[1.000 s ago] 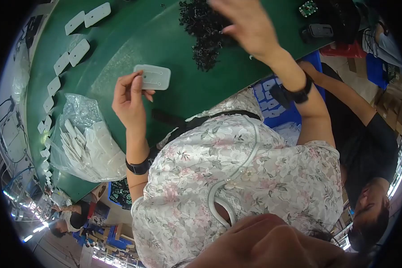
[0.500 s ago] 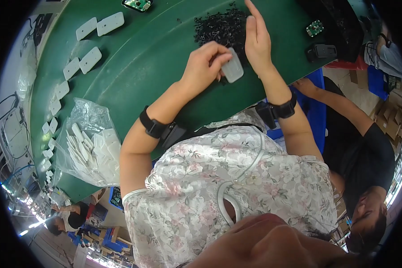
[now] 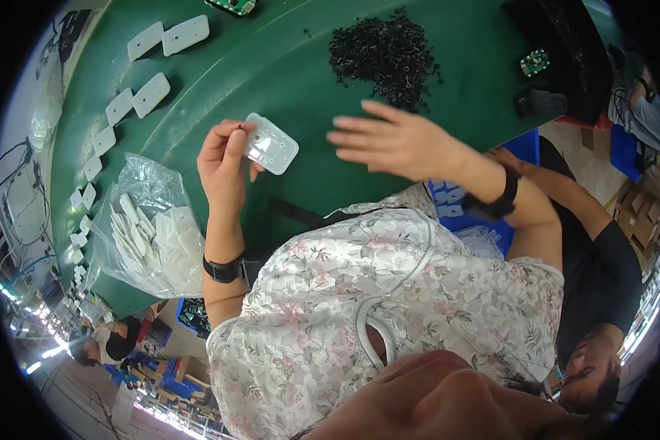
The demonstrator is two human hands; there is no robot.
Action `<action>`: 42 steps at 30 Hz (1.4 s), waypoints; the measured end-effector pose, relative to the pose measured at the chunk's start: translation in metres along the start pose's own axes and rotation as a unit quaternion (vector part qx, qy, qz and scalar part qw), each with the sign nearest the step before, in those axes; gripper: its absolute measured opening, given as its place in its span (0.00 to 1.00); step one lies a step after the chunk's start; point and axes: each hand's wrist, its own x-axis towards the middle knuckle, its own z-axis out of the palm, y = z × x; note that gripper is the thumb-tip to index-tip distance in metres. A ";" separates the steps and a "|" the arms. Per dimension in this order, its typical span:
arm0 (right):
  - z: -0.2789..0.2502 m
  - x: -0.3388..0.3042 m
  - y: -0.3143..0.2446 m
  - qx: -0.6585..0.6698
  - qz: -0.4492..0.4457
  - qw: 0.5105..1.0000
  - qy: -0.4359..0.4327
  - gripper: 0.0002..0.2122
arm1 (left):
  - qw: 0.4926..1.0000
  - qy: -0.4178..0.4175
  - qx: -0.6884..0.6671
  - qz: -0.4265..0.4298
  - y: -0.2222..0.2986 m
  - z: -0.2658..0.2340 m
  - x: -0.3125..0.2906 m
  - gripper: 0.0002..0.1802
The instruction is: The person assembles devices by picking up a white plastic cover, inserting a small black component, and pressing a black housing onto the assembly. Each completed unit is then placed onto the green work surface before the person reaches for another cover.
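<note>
Between the fingers of my left hand (image 3: 226, 158) is a white plastic cover (image 3: 271, 144), flat with rounded corners and small holes. A tiny dark piece shows by my thumb tip, too small to name. My right hand (image 3: 400, 141) hovers over the green table (image 3: 301, 81), fingers stretched and slightly blurred, with nothing seen in it. Just beyond it lies a heap of small black parts (image 3: 385, 59). Left of my left arm, an open clear bag (image 3: 150, 242) holds several more white covers.
White covers (image 3: 152, 95) stand in a row along the table's left side. A green circuit board (image 3: 535, 62) and a black block (image 3: 541, 104) sit at the right. Blue crates (image 3: 502, 235) and a co-worker in a black top (image 3: 601, 257) are close on my right.
My left hand has drawn the white cover left and nearer to me, away from the black heap. My right hand has come down from beside the heap and turned leftward, fingers spread.
</note>
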 end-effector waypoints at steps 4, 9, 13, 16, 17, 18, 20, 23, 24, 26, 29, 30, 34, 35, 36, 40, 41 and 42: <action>-0.017 0.018 0.043 -0.036 -0.067 0.997 -0.016 0.26 | 0.999 0.016 -0.030 0.000 -0.005 -0.001 -0.017 0.08; -0.029 0.027 0.086 -0.141 -0.033 0.989 0.015 0.26 | 0.999 0.036 -0.038 -0.003 -0.009 0.001 -0.029 0.08; -0.036 0.038 0.080 -0.146 -0.042 0.988 0.040 0.24 | 0.999 0.040 -0.036 0.009 -0.010 -0.002 -0.029 0.08; -0.011 0.038 0.049 -0.047 -0.109 0.993 0.017 0.24 | 0.998 0.044 -0.035 0.014 -0.012 -0.003 -0.030 0.08; -0.007 0.036 0.046 -0.022 -0.125 0.992 -0.003 0.24 | 0.998 0.042 -0.036 0.017 -0.013 -0.002 -0.029 0.08; -0.010 0.034 0.053 -0.065 -0.095 0.993 0.003 0.24 | 0.999 0.031 -0.034 0.012 -0.014 0.001 -0.029 0.08; -0.019 0.031 0.076 -0.132 -0.032 0.990 0.023 0.24 | 0.999 0.029 -0.017 0.005 -0.017 0.003 -0.029 0.08; -0.029 0.030 0.083 -0.213 0.011 0.972 0.096 0.24 | 0.998 0.050 0.022 0.024 -0.016 0.008 -0.022 0.08; -0.028 0.034 0.077 -0.217 0.006 0.971 0.097 0.24 | 0.996 0.063 0.066 0.023 -0.012 0.011 -0.019 0.07; -0.023 0.053 0.050 -0.097 0.088 0.966 0.222 0.21 | 0.992 0.063 0.104 0.043 -0.008 0.019 -0.012 0.06; -0.013 0.086 0.013 0.173 0.133 0.942 0.257 0.12 | 0.983 0.054 0.150 0.085 -0.006 0.028 -0.001 0.06; -0.010 0.095 0.010 0.257 0.122 0.929 0.237 0.08 | 0.976 0.035 0.188 0.106 -0.005 0.028 0.002 0.06; -0.008 0.120 0.003 0.305 0.152 0.910 0.237 0.05 | 0.967 0.032 0.217 0.130 0.002 0.018 0.009 0.06; -0.007 0.123 0.003 0.305 0.145 0.912 0.233 0.05 | 0.965 0.034 0.223 0.131 0.003 0.014 0.010 0.07; -0.005 0.126 0.005 0.348 0.162 0.895 0.228 0.04 | 0.965 0.042 0.222 0.135 0.003 0.013 0.011 0.07; -0.003 0.135 0.010 0.388 0.171 0.879 0.219 0.04 | 0.966 0.081 0.208 0.127 0.001 0.014 0.012 0.07; -0.003 0.135 0.011 0.392 0.163 0.881 0.211 0.04 | 0.969 0.087 0.200 0.113 0.001 0.015 0.012 0.07; -0.003 0.133 0.012 0.366 0.166 0.889 0.218 0.04 | 0.972 0.070 0.191 0.120 -0.001 0.014 0.013 0.06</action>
